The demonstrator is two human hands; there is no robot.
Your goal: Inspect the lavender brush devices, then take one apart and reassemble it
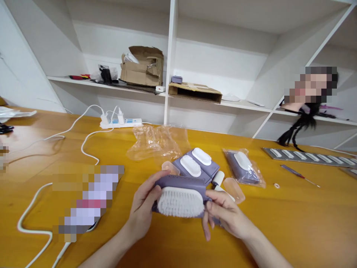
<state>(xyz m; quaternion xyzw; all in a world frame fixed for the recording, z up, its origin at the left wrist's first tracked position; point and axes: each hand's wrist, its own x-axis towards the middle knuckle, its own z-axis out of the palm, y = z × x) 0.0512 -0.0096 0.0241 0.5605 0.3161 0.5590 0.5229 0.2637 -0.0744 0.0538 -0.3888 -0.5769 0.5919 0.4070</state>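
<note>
Both hands hold up a purple brush with white bristles point(180, 201) above the orange table point(292, 223). My left hand point(143, 208) grips its left end, fingers curled over the top edge. My right hand point(223, 214) pinches its right end. Just behind lie two more purple brushes point(195, 165) side by side, bristles up, with a clear cap point(170, 168) at their left. A white roller point(218, 179) and another clear cap point(234, 189) lie beside my right hand. Farther right, a further purple brush sits in a plastic bag point(244, 168).
An empty crumpled plastic bag point(156, 143) lies behind the brushes. A white power strip point(121, 122) and its cables point(83, 145) run across the left of the table. A grey tray of white parts point(309, 156) and a thin tool point(299, 175) lie at right. Shelves behind hold cardboard boxes point(143, 67).
</note>
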